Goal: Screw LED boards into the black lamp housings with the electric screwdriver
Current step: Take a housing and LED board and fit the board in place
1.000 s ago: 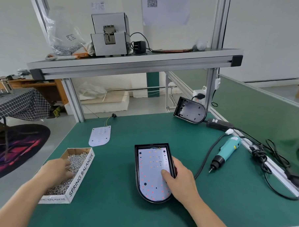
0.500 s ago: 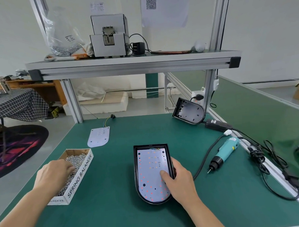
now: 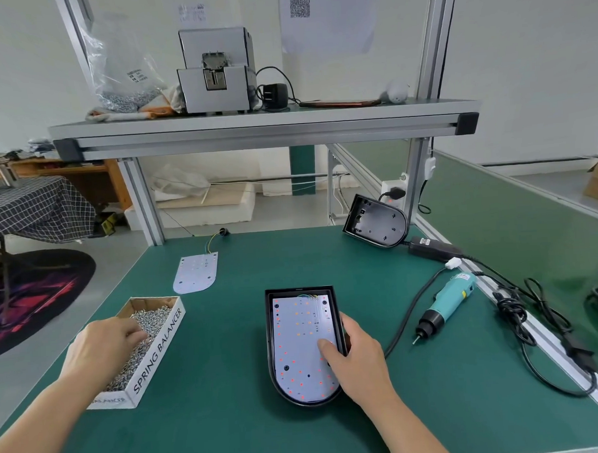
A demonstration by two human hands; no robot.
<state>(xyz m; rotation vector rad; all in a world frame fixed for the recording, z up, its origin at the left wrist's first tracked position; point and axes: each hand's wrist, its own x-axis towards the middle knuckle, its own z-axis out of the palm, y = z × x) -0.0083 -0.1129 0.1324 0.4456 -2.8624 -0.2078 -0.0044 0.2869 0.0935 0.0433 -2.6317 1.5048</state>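
A black lamp housing (image 3: 270, 330) lies on the green mat with a white LED board (image 3: 297, 339) seated inside it. My right hand (image 3: 358, 364) grips the housing's right edge, thumb pressing on the board. My left hand (image 3: 101, 351) is down in a cardboard box (image 3: 159, 352), its bunched fingers pinching at the small silver screws (image 3: 151, 321). The teal electric screwdriver (image 3: 448, 303) lies on the mat to the right, untouched, bit pointing toward me.
A spare LED board (image 3: 197, 273) with wires lies at the back left. A second black housing (image 3: 376, 224) leans at the back right by a power adapter (image 3: 432, 249). Cables (image 3: 534, 318) trail along the right rail. An aluminium shelf (image 3: 252, 132) spans overhead.
My left hand has shifted a little farther over the screws, with its fingers closing on them. My right hand stays on the housing.
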